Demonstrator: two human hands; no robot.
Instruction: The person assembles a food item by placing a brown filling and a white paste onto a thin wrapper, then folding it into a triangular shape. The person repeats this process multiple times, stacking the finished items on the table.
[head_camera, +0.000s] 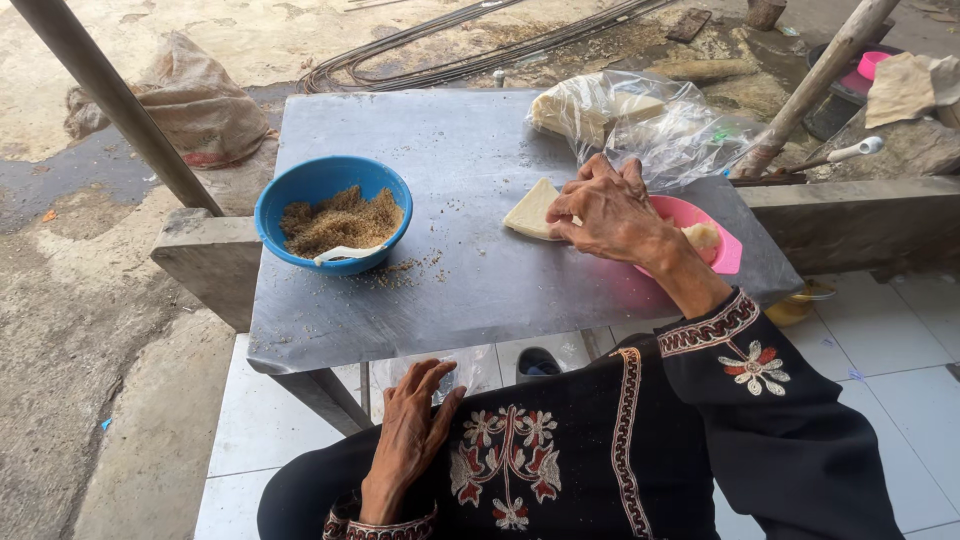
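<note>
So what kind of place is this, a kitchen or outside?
Probably an open-air food-making spot beside a yard: a metal table on tiles edging bare ground, a blue bowl of brown crumbs, and a right hand on pale dough.

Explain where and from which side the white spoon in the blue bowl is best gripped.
Probably by the handle of the spoon, pinched from above on the near side. It lies along the near rim of the blue bowl, clear of the brown crumbs, while its bowl end looks partly buried.

An outdoor food-preparation spot beside a yard: metal table (450, 270) on tiled floor (880, 340) (bare muddy ground (90, 330) alongside).
</note>
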